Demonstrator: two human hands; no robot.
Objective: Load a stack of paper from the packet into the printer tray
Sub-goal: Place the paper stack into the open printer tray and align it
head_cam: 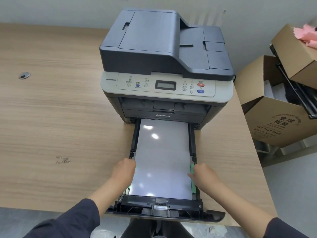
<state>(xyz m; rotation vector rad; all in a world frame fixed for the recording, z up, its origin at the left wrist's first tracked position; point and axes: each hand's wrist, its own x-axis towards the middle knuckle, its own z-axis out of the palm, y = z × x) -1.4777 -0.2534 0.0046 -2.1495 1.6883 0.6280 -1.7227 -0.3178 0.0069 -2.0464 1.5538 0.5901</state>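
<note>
The stack of paper lies flat in the printer tray, which is pulled well out of the front of the printer and overhangs the near edge of the tabletop. The white top sheet shows two bright spots of reflected light near its far end, and that far end reaches to the printer's front opening.

In the head view, the left hand is at the left long edge of the stack, its fingers curled down along the paper's side by the tray's left rail. The right hand mirrors it at the right long edge, just beside a green guide on the tray's right rail, with fingertips touching the paper's edge. Whether either grip is truly clenched on the paper or only pressed against its sides cannot be told, since the fingertips are hidden. Both forearms come in from the bottom of the frame in dark sleeves.

The printer is dark grey above with a pale control panel, carrying a small display and a red and a blue button. It stands at the right part of the tabletop. To the right, off the tabletop, stand open cardboard boxes, the upper one holding something pink. A small metal disc is set in the tabletop at far left.
</note>
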